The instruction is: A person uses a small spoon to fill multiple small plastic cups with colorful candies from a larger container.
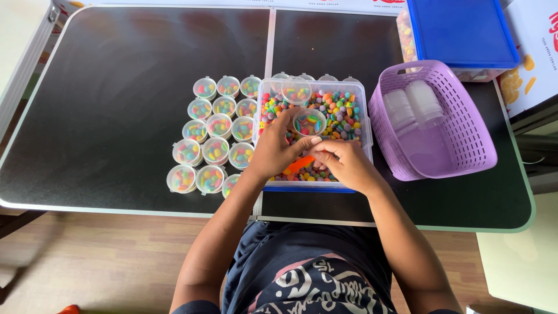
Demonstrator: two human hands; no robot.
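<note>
My left hand holds a small clear plastic cup partly filled with colourful candies, over a clear tub full of mixed coloured candies. My right hand is just beside it, fingers bent down into the candies near an orange scoop that lies in the tub. A lidded filled cup rests at the tub's far edge.
Several filled, lidded small cups stand in rows left of the tub on the black folding table. A purple basket with stacked clear cups sits to the right. A blue-lidded container is behind it.
</note>
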